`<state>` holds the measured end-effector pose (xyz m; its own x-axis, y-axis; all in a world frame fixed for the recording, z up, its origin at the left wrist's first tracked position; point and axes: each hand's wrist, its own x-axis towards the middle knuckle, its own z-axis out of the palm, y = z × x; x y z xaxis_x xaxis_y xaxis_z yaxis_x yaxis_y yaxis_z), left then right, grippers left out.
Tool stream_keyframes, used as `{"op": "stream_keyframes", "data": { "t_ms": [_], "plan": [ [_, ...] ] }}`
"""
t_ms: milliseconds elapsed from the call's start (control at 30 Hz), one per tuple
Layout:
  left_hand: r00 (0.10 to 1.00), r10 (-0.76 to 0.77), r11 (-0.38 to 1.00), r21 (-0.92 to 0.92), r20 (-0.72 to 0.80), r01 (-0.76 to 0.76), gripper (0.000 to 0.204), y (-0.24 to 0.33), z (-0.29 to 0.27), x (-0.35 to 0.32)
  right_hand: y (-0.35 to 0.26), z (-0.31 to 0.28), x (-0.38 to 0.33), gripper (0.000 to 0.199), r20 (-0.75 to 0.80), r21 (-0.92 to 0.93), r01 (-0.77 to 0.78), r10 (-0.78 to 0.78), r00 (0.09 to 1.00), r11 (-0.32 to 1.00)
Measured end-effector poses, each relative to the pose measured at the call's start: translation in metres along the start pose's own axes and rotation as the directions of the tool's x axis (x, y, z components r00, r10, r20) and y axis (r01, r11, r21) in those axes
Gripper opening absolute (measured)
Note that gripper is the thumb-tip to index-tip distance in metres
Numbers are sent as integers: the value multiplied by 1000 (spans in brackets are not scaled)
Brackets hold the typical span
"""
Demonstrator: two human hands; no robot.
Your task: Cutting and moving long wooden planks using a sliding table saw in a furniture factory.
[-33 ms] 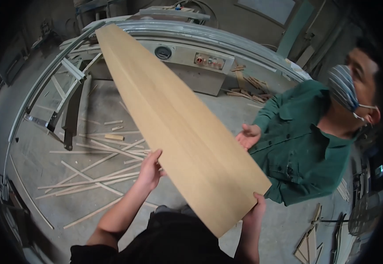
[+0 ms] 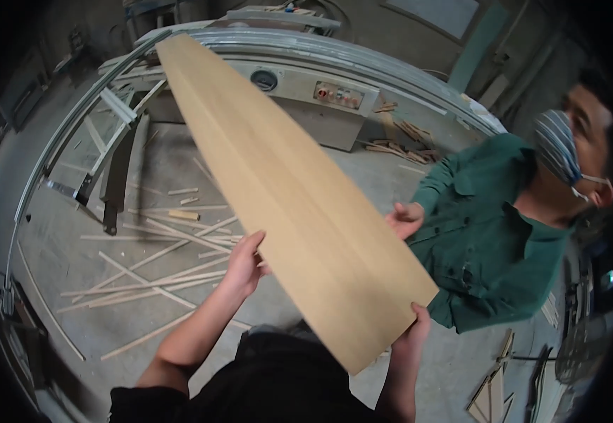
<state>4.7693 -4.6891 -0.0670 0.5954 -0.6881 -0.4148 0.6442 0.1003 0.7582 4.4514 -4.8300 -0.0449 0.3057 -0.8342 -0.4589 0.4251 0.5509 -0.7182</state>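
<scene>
A long, pale wooden board (image 2: 289, 194) slants from the far left down to my front, its far end over the edge of a machine table. My left hand (image 2: 247, 264) grips the board's left edge, thumb on top and fingers beneath. At the near right corner my right hand (image 2: 414, 331) is closed on the end, thumb above; its other fingers are hidden under the wood. Beside the board's right edge is a co-worker's hand (image 2: 406, 219), partly behind the board, so whether it touches is unclear.
A co-worker in a green shirt (image 2: 486, 218) and striped mask stands at right. Ahead is a long machine (image 2: 320, 123) with a dial and buttons; its metal side frame (image 2: 102, 151) is at left. Thin wooden strips (image 2: 144, 285) litter the floor; scrap wood (image 2: 409, 144) lies beyond.
The near part of the board and both my hands sit slightly higher and farther right in the picture. The co-worker's hand has turned, its fingers less spread. My grip is the same.
</scene>
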Motion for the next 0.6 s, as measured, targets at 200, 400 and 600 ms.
{"op": "stream_keyframes", "data": {
  "t_ms": [200, 400, 600],
  "plan": [
    [999, -53, 989, -137, 12, 54, 30, -37, 109, 78, -63, -27, 92, 50, 104, 192, 137, -159, 982, 972],
    [986, -55, 977, -193, 158, 85, 27, -57, 200, 163, -53, -69, 138, 33, -15, 193, 317, -320, 947, 929],
    [842, -253, 965, 64, 477, 254, 43, -69, 204, 271, 74, -106, 236, 22, 463, 247, -275, 136, 876, 929]
  ]
}}
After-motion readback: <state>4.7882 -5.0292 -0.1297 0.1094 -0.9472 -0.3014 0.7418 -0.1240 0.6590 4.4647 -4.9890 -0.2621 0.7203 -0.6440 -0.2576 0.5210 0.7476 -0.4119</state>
